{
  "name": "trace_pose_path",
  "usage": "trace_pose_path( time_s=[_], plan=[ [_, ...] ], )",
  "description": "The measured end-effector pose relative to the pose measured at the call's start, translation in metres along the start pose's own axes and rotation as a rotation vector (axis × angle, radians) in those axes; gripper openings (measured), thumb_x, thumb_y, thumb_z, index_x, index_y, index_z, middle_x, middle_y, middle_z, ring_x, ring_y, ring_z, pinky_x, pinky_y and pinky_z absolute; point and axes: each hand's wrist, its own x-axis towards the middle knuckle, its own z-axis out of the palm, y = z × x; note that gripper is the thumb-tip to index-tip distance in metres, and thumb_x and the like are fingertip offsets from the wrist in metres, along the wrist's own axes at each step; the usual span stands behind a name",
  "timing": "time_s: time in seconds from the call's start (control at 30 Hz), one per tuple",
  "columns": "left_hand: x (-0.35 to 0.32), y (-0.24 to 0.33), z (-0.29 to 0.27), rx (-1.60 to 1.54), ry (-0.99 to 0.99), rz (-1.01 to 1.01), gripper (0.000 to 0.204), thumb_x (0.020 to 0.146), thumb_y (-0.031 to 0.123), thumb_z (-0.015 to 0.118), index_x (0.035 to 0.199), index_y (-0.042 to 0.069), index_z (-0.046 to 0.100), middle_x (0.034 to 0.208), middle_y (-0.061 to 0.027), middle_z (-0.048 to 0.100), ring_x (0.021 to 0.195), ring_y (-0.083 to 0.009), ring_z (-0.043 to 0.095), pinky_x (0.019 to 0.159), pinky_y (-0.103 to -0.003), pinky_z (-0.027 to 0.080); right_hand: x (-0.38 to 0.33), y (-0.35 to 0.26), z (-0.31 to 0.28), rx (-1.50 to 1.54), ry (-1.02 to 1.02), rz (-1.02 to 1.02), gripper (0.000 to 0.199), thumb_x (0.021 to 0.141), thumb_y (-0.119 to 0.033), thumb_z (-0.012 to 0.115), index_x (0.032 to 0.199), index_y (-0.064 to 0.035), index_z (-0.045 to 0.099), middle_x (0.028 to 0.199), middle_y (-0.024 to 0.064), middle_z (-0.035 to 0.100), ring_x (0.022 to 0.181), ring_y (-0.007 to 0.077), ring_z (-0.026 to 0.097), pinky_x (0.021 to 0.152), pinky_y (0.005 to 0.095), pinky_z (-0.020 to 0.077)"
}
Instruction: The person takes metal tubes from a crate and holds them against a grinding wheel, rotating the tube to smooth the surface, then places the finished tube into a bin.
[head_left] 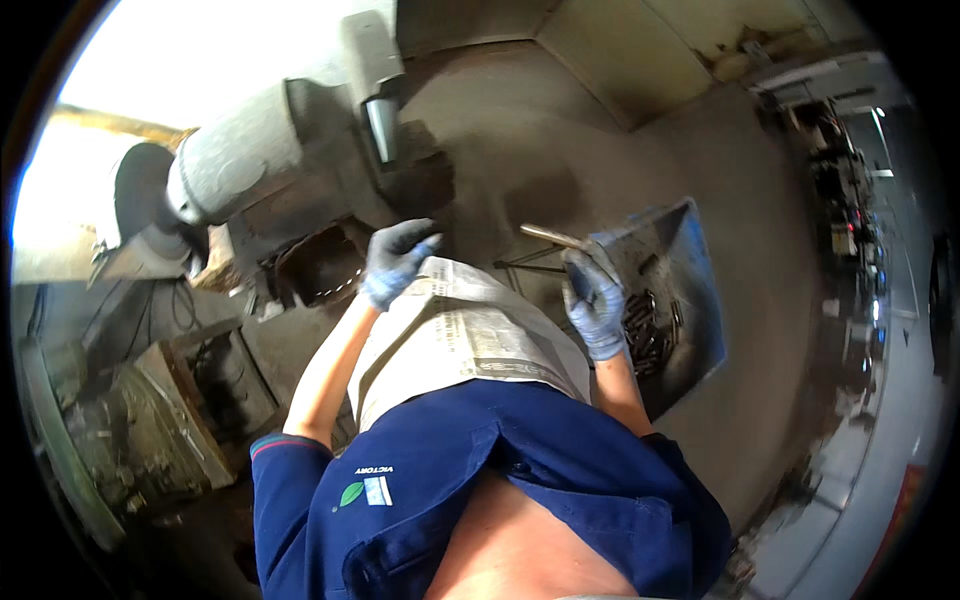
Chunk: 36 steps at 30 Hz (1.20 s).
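Both of my hands wear grey and blue work gloves. My left hand [398, 264] is raised over the left edge of the cloth on my lap [490, 310], its fingers stretched to the right and nothing visible in them. On the right, my right hand [597, 300] is closed on a short metal rod [548, 236], which sticks out to the left from the fingertips. Beside and below that hand stands a blue-edged metal bin [708, 300]. Several dark metal pieces [650, 335] lie inside it.
A large grey grinding machine [245, 150] stands at the upper left, with a round wheel [143, 195] at its left end and a guard [372, 50] at its right. A dark open box [322, 265] sits beneath it. A wooden frame [185, 410] is at the lower left.
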Motion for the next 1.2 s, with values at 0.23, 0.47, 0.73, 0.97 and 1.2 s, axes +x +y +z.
trace_pose_path(
  time_s=[0.23,0.47,0.73,0.97,1.2],
  plan=[
    [-0.033,-0.050,-0.058,0.161,0.240,-0.095,0.022,0.083,0.008,0.063,0.101,-0.004,0.063,0.089,-0.0100,0.067,0.075,-0.0126,0.062,0.069,-0.026,0.051,-0.081,0.057,-0.093,-0.601,0.015,0.634,0.039,0.074,-0.028,0.073,0.096,0.0037,0.065,0.091,0.0174,0.066,0.087,0.0259,0.062,0.082,0.0329,0.0469],
    [-0.089,-0.018,-0.090,0.452,0.338,-0.148,0.027,0.080,0.017,0.062,0.099,-0.002,0.065,0.093,-0.0134,0.067,0.083,-0.0179,0.063,0.077,-0.031,0.049,0.010,0.004,0.031,0.637,-0.185,0.422,0.024,0.078,0.001,0.064,0.102,0.0026,0.063,0.099,0.0086,0.063,0.090,0.0164,0.059,0.078,0.0292,0.0499],
    [-0.300,-0.033,-0.144,0.575,1.076,-0.330,0.022,0.082,0.023,0.061,0.092,0.005,0.068,0.084,-0.0078,0.069,0.077,-0.0152,0.064,0.071,-0.030,0.050,0.016,-0.017,0.132,0.607,-0.752,0.180,0.019,0.079,0.008,0.058,0.097,0.0061,0.063,0.097,0.0129,0.064,0.089,0.0184,0.061,0.079,0.0282,0.0493],
    [-0.557,-0.110,-0.134,0.688,1.727,-0.798,0.026,0.076,0.022,0.059,0.094,0.004,0.066,0.085,-0.0146,0.067,0.075,-0.0270,0.065,0.070,-0.035,0.050,0.046,-0.023,0.171,0.539,-0.946,0.033,0.017,0.081,0.004,0.060,0.097,0.0050,0.064,0.096,0.0111,0.065,0.085,0.0163,0.061,0.076,0.0281,0.0501],
    [-0.530,-0.092,-0.155,0.748,1.427,-1.447,0.032,0.078,0.033,0.061,0.096,0.007,0.065,0.102,-0.0146,0.064,0.101,-0.0306,0.059,0.088,-0.040,0.046,0.057,-0.038,0.186,0.473,-1.015,-0.103,0.016,0.082,0.000,0.060,0.097,0.0046,0.063,0.094,0.0097,0.065,0.084,0.0156,0.061,0.077,0.0265,0.0487]
  ],
)
